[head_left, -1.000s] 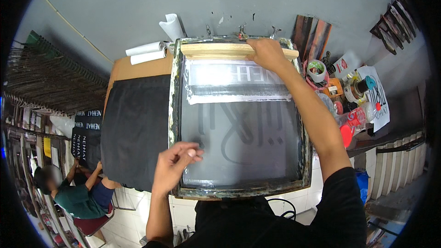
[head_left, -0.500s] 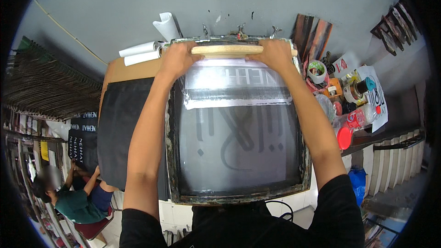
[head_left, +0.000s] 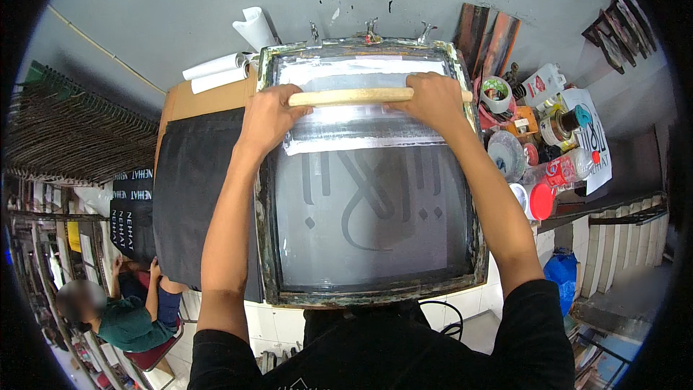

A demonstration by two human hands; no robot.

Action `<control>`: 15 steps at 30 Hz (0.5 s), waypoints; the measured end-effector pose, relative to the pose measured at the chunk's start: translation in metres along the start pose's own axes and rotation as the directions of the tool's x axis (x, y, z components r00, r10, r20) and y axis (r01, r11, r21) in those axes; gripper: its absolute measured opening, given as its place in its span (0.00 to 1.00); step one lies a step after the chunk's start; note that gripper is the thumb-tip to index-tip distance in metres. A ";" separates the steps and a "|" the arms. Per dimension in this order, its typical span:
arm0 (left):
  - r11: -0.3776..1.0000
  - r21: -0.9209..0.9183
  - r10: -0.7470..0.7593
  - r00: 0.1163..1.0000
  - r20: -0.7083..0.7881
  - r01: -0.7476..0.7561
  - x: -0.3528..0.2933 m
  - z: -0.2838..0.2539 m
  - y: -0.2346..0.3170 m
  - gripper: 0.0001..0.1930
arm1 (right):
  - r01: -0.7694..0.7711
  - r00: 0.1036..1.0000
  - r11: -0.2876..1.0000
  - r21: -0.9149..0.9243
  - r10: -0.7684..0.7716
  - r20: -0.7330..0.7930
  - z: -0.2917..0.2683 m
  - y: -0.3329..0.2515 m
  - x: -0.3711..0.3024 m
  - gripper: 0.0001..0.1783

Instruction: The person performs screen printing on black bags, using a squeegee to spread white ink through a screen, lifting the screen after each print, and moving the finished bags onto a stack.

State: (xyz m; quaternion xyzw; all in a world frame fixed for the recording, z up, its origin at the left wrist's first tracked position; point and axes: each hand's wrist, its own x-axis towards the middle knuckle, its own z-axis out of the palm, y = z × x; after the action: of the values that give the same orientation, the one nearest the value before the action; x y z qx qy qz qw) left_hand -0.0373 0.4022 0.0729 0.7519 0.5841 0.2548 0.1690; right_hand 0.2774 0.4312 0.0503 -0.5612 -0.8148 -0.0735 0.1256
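Note:
Both my hands hold a squeegee (head_left: 354, 97) by its pale wooden bar, which lies crosswise over the far part of a screen-printing frame (head_left: 266, 245). My left hand (head_left: 271, 119) wraps the bar's left end. My right hand (head_left: 433, 105) grips it toward the right end, with a bit of wood jutting past. Below the bar, the squeegee's blade cannot be made out clearly. White ink (head_left: 332, 71) is smeared beyond the bar, and another white streak (head_left: 361, 145) crosses the mesh on the near side. The grey mesh (head_left: 310, 267) carries a large curved stencil design (head_left: 375, 202).
Metal clamps (head_left: 371, 31) line the frame's far edge. Black sheets (head_left: 202, 202) lie on cardboard (head_left: 184, 105) at left, near white paper rolls (head_left: 216, 72). Jars and bottles (head_left: 556, 173) crowd the right. At lower left sits a co-worker (head_left: 137, 328) with hands at black printed sheets (head_left: 132, 209).
The squeegee has moved toward me from the frame's far end, both hands still on it. White ink beyond the bar has come into sight. The whole view has shifted slightly.

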 end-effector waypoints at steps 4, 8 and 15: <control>0.999 0.021 0.044 0.999 -0.025 -0.043 -0.033 0.000 0.009 0.15 | 0.039 0.995 0.998 0.053 -0.034 -0.091 0.001 -0.007 -0.034 0.31; 0.991 0.076 0.118 0.988 -0.102 -0.110 -0.068 0.011 0.012 0.14 | 0.076 0.988 0.994 0.075 -0.065 -0.137 0.006 -0.014 -0.070 0.23; 0.995 0.033 0.103 0.975 -0.196 -0.098 -0.106 0.029 0.004 0.22 | 0.118 0.941 0.992 0.043 -0.098 -0.323 0.022 -0.029 -0.096 0.16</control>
State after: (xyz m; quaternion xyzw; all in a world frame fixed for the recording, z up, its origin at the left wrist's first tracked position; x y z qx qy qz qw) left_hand -0.0370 0.3005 0.0319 0.7534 0.5621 0.3298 0.0882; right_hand 0.2802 0.3404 0.0018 -0.4919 -0.8151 -0.1451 0.2693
